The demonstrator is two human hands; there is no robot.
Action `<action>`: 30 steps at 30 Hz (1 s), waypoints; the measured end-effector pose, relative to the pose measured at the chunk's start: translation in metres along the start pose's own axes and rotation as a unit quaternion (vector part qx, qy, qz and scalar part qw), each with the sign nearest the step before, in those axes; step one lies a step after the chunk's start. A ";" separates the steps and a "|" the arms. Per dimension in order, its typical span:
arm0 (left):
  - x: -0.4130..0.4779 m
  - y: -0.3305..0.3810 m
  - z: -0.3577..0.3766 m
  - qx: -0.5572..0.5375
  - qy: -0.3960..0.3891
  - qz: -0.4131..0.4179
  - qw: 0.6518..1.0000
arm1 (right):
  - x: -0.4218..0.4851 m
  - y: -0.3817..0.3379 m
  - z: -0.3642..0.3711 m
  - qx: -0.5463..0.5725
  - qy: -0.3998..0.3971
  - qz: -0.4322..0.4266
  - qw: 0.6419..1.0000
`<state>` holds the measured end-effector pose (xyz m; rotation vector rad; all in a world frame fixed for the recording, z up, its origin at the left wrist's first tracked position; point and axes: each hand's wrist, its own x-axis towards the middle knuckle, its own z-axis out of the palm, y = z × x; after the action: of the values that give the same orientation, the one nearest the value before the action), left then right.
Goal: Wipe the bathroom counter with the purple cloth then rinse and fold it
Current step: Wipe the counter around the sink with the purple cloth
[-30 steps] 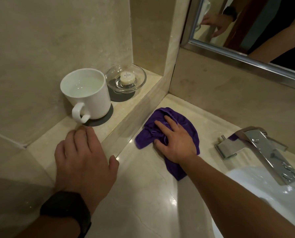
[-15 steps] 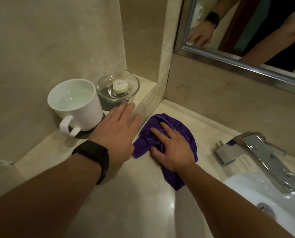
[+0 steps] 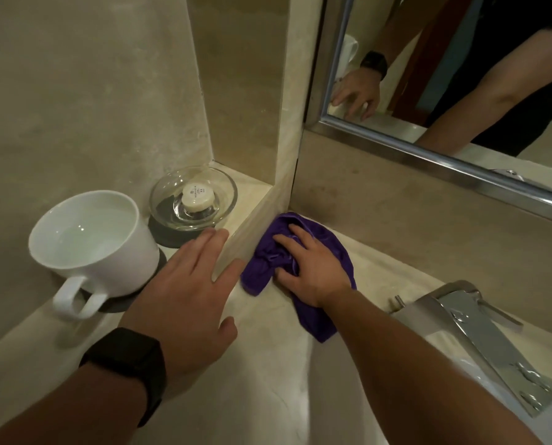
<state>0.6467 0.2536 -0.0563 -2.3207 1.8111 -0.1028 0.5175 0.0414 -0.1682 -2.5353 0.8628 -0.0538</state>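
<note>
The purple cloth [image 3: 329, 245] lies bunched on the beige marble counter [image 3: 268, 364], pushed into the corner where the raised ledge meets the back wall. My right hand [image 3: 310, 268] presses flat on the cloth with fingers spread, covering its middle. My left hand [image 3: 188, 290], with a black band on the wrist, reaches over the raised ledge [image 3: 245, 200] with straight fingers. Its fingertips are near the glass dish and it holds nothing.
On the ledge stand a white mug [image 3: 91, 239] on a dark coaster and a glass dish [image 3: 193, 197] holding a small round soap. A chrome faucet [image 3: 480, 335] and the white basin [image 3: 506, 422] are at the right. A framed mirror [image 3: 461, 91] hangs above.
My left hand moved from the near end of the ledge forward past the mug toward the glass dish. My right hand pushed the cloth further into the corner.
</note>
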 end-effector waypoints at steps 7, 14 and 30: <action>0.000 -0.001 0.007 -0.002 0.006 0.002 1.000 | 0.025 0.017 -0.014 0.015 0.010 -0.011 1.000; 0.000 0.000 0.004 -0.006 0.023 0.009 1.000 | -0.010 0.004 0.006 0.021 0.016 -0.008 1.000; -0.005 -0.001 0.000 -0.111 0.034 -0.002 0.993 | -0.223 -0.161 0.118 -0.017 0.009 -0.100 0.995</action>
<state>0.6469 0.2589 -0.0561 -2.4967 1.9410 0.0220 0.4509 0.3329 -0.1792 -2.6488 0.6193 -0.1263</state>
